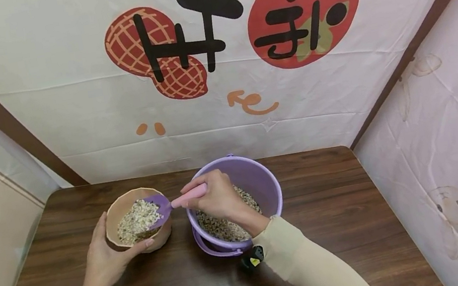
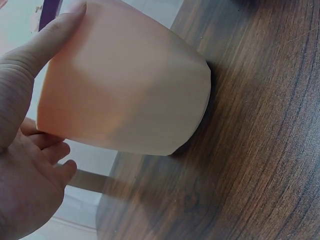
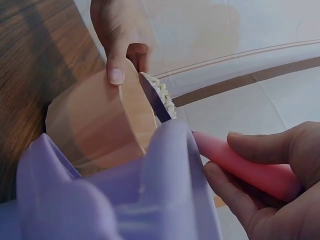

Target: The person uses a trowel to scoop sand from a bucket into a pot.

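Observation:
A peach-coloured bowl (image 1: 164, 238) with a faceted rim stands on the left of the wooden table. My left hand (image 1: 105, 263) grips its near-left side, thumb at the rim. In the left wrist view the bowl (image 2: 125, 80) shows its plain outer wall. The right hand (image 1: 217, 200) holds a small shovel (image 1: 166, 208) by its pink handle. Its purple blade, heaped with pale gravel-like grains (image 1: 138, 217), is over the bowl. Below my right forearm stands a purple bucket (image 1: 265, 180), partly filled with similar grains (image 1: 221, 228). The right wrist view shows thumb and fingers round the handle (image 3: 240, 162).
The bucket's handle (image 1: 218, 253) hangs down on its near side. Dark wooden table (image 1: 335, 226) extends right of the bucket. A printed white cloth (image 1: 95, 164) rises behind the back edge, with more cloth walls (image 1: 421, 165) at both sides.

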